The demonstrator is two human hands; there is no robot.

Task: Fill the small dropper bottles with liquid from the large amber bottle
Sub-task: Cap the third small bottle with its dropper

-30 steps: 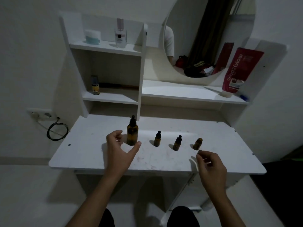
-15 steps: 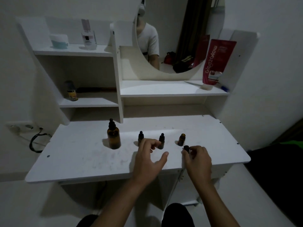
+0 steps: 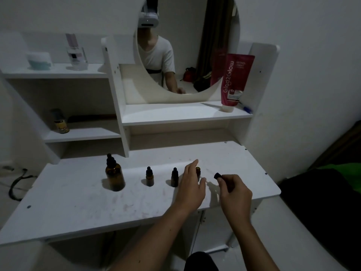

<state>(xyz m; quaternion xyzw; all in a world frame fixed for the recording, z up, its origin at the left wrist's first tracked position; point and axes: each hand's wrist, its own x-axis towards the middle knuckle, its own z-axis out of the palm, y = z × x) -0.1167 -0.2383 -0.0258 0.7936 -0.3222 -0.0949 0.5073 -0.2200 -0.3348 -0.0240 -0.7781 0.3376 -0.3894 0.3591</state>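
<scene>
Three small dropper bottles stand in a row on the white tabletop (image 3: 58,208), at about three o'clock from the large amber bottle (image 3: 114,176), which is capped and untouched at the row's nine o'clock end. The first small bottle (image 3: 149,177) and the second small bottle (image 3: 174,177) carry their black dropper tops; the third small bottle (image 3: 198,171) is now open, mostly hidden behind the left hand (image 3: 192,184). Half a second ago the left hand hovered short of the row; it has since moved to the third bottle, its grip relaxed, with the forefinger stretched toward twelve o'clock past the bottle and the thumb at the bottle's three o'clock side, and whether it touches the glass cannot be told. The right hand (image 3: 235,192), which a second ago hung near that bottle with nothing plainly in it, now pinches the black dropper cap (image 3: 217,175) in its fingertips, lifted clear just at three o'clock of the bottle. That suggests the task is at its start: one bottle opened, none visibly filled, and the amber bottle not yet opened. On the shelf under the mirror (image 3: 187,45) a red tube (image 3: 235,79) reads "Glad2Glow" with "10x" below; smaller print looks like "RETINOL NIGHT", not certain. Labels on the shelf jars at ten o'clock are too blurred to read.
</scene>
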